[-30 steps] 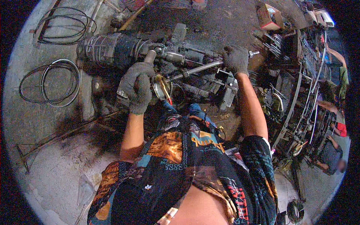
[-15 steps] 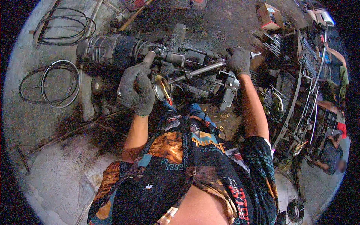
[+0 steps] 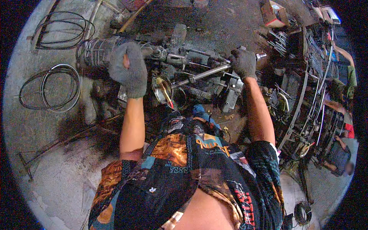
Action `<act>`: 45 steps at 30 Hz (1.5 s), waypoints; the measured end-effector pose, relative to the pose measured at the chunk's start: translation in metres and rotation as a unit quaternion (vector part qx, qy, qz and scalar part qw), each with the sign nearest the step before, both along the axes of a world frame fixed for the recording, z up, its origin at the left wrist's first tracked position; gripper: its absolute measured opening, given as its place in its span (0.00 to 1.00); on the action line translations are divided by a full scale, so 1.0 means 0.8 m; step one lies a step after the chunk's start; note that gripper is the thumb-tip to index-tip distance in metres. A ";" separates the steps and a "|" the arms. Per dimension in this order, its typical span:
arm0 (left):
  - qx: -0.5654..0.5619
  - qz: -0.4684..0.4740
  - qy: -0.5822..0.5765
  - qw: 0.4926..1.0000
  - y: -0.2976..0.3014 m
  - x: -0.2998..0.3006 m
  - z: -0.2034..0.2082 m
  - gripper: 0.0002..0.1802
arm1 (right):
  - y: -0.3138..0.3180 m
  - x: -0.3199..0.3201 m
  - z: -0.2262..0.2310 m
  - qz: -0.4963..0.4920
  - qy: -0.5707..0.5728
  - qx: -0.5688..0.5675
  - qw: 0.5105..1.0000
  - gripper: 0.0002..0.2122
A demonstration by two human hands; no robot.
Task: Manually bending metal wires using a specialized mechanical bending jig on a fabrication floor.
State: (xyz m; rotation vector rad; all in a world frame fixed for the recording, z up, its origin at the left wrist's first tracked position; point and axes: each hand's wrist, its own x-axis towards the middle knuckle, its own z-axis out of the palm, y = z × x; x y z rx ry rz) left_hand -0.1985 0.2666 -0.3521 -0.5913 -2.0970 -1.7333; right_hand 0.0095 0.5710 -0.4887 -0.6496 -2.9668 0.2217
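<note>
We see our gloves point(image 3: 128, 76): matt, knitted cloth | metal rod point(image 3: 212, 71): smooth, faintly glossy | cardboard box point(image 3: 271, 17): matt | our shirt point(image 3: 168, 149): smooth cloth | floor point(image 3: 57, 184): rough, matt

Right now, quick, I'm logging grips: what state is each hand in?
Left hand: over the dark machine cylinder; grasp hidden, open or closed cannot be told.
Right hand: closed around the metal bar.

Coils, left point(image 3: 79, 86) | cardboard box point(image 3: 271, 17), upper right | co-workers point(image 3: 337, 156), far right
</note>
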 end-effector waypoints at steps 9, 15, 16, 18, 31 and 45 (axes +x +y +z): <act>-0.197 0.128 0.113 0.965 -0.037 -0.122 0.017 0.17 | -0.007 0.002 -0.014 -0.030 0.036 0.030 0.998 0.13; -0.254 0.128 0.249 0.926 -0.062 -0.253 0.028 0.11 | -0.011 -0.008 0.004 -0.032 0.013 0.019 0.999 0.11; -0.516 0.169 0.481 0.688 -0.067 -0.273 0.025 0.10 | -0.018 -0.001 0.005 -0.032 0.009 0.015 0.999 0.11; -0.422 0.142 0.387 0.807 -0.062 -0.286 -0.002 0.09 | -0.016 0.004 0.008 -0.040 0.037 -0.003 0.999 0.10; -0.576 0.119 0.351 0.728 0.046 -0.324 -0.008 0.13 | -0.011 0.007 0.015 -0.033 0.054 -0.017 0.998 0.11; -0.066 -0.375 -0.170 0.909 0.120 -0.060 0.023 0.18 | 0.016 0.011 0.009 -0.013 0.068 -0.027 0.997 0.10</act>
